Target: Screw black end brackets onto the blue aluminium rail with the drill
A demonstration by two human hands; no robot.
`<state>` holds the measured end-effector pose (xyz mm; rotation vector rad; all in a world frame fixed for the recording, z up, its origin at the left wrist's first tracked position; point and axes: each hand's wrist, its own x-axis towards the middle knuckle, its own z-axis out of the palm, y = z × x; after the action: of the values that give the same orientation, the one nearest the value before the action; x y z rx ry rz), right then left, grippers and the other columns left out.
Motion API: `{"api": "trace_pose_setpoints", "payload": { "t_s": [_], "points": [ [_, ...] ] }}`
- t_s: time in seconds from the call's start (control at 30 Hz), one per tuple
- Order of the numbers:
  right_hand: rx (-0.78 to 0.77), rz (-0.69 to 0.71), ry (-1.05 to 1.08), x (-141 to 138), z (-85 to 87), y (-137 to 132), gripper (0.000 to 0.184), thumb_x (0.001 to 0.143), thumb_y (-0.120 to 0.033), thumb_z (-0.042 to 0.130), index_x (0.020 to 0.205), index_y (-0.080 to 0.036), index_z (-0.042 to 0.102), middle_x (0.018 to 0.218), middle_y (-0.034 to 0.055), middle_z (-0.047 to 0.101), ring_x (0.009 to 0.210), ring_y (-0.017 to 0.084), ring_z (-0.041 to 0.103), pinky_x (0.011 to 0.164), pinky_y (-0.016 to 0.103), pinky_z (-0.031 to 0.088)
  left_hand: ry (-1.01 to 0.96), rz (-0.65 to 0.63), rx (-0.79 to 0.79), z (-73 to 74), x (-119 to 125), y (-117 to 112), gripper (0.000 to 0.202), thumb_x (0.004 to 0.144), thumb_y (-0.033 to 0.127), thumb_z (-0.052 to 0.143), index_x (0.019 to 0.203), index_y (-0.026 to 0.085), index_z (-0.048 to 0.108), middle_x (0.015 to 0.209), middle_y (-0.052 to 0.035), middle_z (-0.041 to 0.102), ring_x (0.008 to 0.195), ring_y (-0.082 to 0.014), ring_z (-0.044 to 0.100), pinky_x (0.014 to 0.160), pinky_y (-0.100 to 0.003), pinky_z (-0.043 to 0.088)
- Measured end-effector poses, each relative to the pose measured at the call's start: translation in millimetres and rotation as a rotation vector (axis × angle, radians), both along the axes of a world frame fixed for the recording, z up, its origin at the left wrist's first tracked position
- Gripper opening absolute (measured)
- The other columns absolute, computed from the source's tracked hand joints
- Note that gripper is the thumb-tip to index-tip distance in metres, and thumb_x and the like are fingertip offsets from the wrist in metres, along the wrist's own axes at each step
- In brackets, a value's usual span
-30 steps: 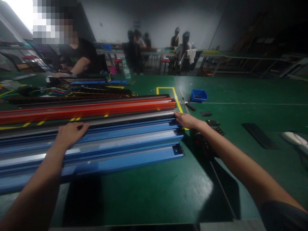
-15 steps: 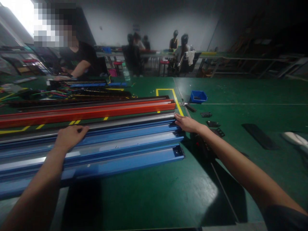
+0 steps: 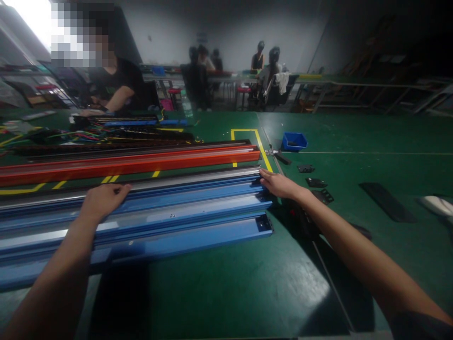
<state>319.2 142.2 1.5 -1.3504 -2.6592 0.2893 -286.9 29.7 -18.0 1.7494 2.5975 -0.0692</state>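
A long silver rail with black edges (image 3: 198,179) lies across the green table, behind several blue channel profiles (image 3: 198,237). My left hand (image 3: 104,202) is closed over this silver rail, thumb towards the right; its other fingertips are hidden behind the rail. At the rail's right end is my right hand (image 3: 279,184), fingers held together and pinching the end. The nearest blue profile has a black end piece (image 3: 269,223). Beyond the silver rail lies an orange-red profile (image 3: 198,159), which neither hand touches.
A blue bin (image 3: 294,141) holds dark parts. Right of my hand lie small black parts (image 3: 316,182) and a long black plate (image 3: 387,202). Bundled coloured wires (image 3: 85,136) lie at the back left. A co-worker in a dark shirt (image 3: 123,85) sits across the table.
The view has shifted very slightly. Both hands keep the same places on the silver rail.
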Motion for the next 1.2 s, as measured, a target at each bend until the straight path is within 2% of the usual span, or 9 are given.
{"api": "trace_pose_setpoints", "payload": {
  "t_s": [0.37, 0.53, 0.73, 1.2],
  "points": [
    [0.036, -0.029, -0.015, -2, -2.0, -6, 0.056, 0.108, -0.032, 0.036, 0.157, -0.008, 0.049, 0.163, 0.018, 0.048, 0.143, 0.034, 0.057, 0.122, 0.048, 0.045, 0.015, 0.014, -0.001, -0.8, 0, 0, 0.076, 0.1, 0.065, 0.03, 0.128, 0.012, 0.075, 0.118, -0.0213, 0.077, 0.105, -0.0362, 0.07, 0.088, -0.039, 0.05],
    [0.043, -0.04, -0.012, -2, -1.3, -6, 0.057, 0.109, -0.032, 0.037, 0.155, -0.003, 0.05, 0.161, 0.0222, 0.05, 0.144, 0.034, 0.056, 0.123, 0.046, 0.044, 0.031, 0.011, 0.004, -0.3, 0, 0, 0.076, 0.099, 0.067, 0.03, 0.124, 0.013, 0.077, 0.116, -0.0216, 0.077, 0.103, -0.0369, 0.071, 0.086, -0.04, 0.051],
    [0.058, -0.05, -0.004, -1, -1.4, -6, 0.052, 0.109, -0.033, 0.041, 0.152, -0.008, 0.056, 0.156, 0.0202, 0.056, 0.141, 0.033, 0.06, 0.121, 0.046, 0.046, 0.045, 0.006, 0.004, 1.5, 4, -1, 0.076, 0.099, 0.066, 0.029, 0.124, 0.013, 0.078, 0.117, -0.0225, 0.077, 0.104, -0.0381, 0.07, 0.087, -0.042, 0.052],
    [0.065, -0.069, 0.03, 0, -1.2, -12, 0.046, 0.107, -0.031, 0.047, 0.145, -0.011, 0.063, 0.147, 0.0197, 0.065, 0.132, 0.034, 0.066, 0.116, 0.047, 0.05, 0.043, 0.011, -0.028, 7.4, 11, -4, 0.074, 0.1, 0.064, 0.031, 0.126, 0.012, 0.077, 0.119, -0.0246, 0.076, 0.107, -0.0379, 0.069, 0.088, -0.042, 0.051]
  ]
}}
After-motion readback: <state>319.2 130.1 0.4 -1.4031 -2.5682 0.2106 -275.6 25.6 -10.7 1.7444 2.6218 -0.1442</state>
